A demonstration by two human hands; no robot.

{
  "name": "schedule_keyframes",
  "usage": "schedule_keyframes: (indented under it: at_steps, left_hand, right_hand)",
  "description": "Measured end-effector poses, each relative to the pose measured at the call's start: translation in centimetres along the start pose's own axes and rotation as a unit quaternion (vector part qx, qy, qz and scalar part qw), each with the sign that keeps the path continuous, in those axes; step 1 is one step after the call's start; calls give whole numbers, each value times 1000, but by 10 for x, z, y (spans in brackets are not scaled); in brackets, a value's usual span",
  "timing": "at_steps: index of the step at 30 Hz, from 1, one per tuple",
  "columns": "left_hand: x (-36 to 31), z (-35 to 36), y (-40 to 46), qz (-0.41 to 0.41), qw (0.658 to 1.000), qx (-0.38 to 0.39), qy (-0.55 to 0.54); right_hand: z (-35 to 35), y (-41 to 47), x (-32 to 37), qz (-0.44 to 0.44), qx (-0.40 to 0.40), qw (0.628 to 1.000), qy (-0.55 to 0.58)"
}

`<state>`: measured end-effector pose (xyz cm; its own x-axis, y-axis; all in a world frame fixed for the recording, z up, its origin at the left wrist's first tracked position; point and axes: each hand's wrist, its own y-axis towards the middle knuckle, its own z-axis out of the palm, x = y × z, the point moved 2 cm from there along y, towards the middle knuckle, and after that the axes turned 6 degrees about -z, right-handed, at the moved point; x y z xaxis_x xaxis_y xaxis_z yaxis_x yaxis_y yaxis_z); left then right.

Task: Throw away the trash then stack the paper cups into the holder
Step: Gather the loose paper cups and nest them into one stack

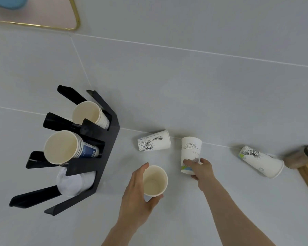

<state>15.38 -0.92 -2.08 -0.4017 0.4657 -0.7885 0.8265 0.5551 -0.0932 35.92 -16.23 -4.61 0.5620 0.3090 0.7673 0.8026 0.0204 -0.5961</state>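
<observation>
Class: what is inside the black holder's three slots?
The holder has a cup stack in its far slot, another stack in its middle slot, and clear lids nearest; counts are hidden.

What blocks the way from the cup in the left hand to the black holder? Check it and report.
Nothing visible does. The left hand holds an upright cup, and the bare grey surface lies between it and the black holder. The other loose cups lie to the right, away from that path.

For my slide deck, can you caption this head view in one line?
Left hand holds an upright paper cup, right hand grips another, beside the black holder.
</observation>
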Motion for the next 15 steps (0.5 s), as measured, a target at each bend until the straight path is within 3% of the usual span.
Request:
schedule_keyframes:
  at_steps: [3, 6, 9, 15]
  left_hand:
    - [0, 0, 2, 7, 1000, -1, -7]
    - [-2, 1, 3, 2, 1000, 3, -11]
    - [-3, 2, 4, -8, 1000, 11, -22]
    - [-2, 5, -4, -40, 997, 29, -56]
  right_hand:
    - [-2, -36, 8, -20, 95, 984, 147]
    - [-6, -96, 29, -163, 167, 955, 183]
    - [-4, -144, 28, -246, 210, 940, 109]
    - [12, -153, -28, -302, 173, 932, -101]
